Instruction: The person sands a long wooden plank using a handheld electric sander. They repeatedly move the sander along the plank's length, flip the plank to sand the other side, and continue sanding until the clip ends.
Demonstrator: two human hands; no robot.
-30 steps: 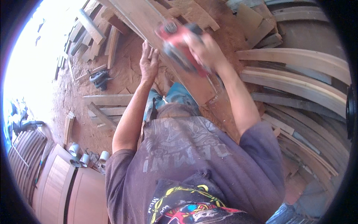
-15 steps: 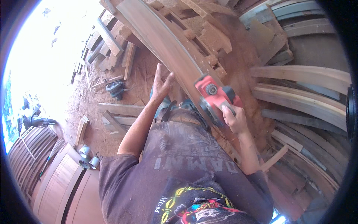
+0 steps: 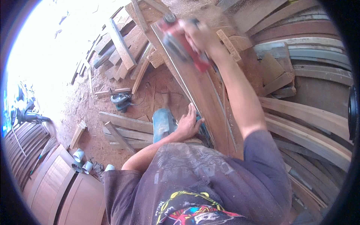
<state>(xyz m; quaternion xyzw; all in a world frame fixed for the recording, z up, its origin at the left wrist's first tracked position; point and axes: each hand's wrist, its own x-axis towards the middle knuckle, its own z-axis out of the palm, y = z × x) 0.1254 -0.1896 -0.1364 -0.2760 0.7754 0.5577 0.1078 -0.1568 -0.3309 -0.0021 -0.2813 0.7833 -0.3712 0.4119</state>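
Head view: offcuts (image 3: pixel 122 45) and stacked boards (image 3: pixel 307 114) flank the plank (image 3: pixel 210 103).

Cloth lettering (image 3: pixel 161 210): small, white, partly in view; printed at the left edge of the cloth (image 3: pixel 187 205), outside the yellow band (image 3: pixel 190 193).
Shirt lettering (image 3: pixel 222 170): large, pale grey, faded, indistinct; printed across the front of the shirt (image 3: pixel 258 183), beyond the cloth's upper edge.
Planer (image 3: pixel 183 45): blurred; markings cannot be read.
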